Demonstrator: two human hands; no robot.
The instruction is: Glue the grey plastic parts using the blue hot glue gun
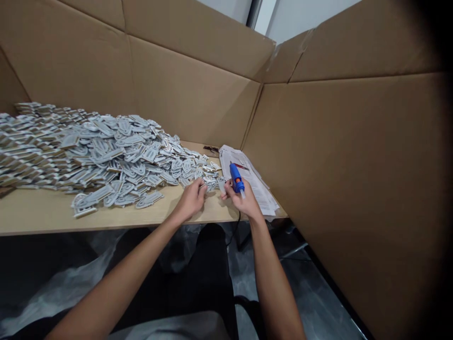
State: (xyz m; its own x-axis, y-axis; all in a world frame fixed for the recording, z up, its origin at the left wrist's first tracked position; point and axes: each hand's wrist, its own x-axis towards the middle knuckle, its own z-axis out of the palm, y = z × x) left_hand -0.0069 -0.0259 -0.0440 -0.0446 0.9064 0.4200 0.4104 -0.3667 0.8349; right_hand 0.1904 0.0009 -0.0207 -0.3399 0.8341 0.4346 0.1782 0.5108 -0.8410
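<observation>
Head view shows the right hand [247,200] with its fingers curled round a blue glue gun [236,177], nozzle pointing away from the body, and a grey cutout piece [222,183] at its fingertips. The left hand [191,198] has thumb and fingers drawn nearly together beside a heap of grey cutouts [132,151], though whether they grip one cannot be told. Both hands are over the tabletop [120,215], near printed papers [260,191] by a cardboard wall [336,156].
</observation>
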